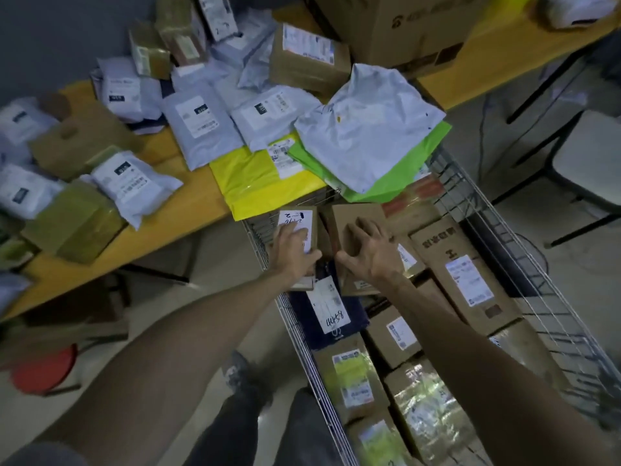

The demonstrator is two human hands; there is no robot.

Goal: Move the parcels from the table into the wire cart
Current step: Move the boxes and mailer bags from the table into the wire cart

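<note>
Both my hands reach into the far end of the wire cart (537, 297). My left hand (292, 252) grips a small brown box with a white handwritten label (299, 220) from above. Beside it, my right hand (369, 252) lies with spread fingers curled over a plain brown cardboard box (356, 216). The cart holds several cardboard boxes, a dark blue mailer (322, 317) and tape-wrapped parcels. On the yellow table (188, 210) lie many grey mailer bags, brown boxes, a yellow bag (255, 183) and a green bag under a grey one (369, 129), these overhanging the cart's end.
A large cardboard carton (403, 25) stands at the table's back. A red stool (43, 368) sits under the table at left. A white chair (591, 156) with black legs stands right of the cart. My legs are beside the cart's left wall.
</note>
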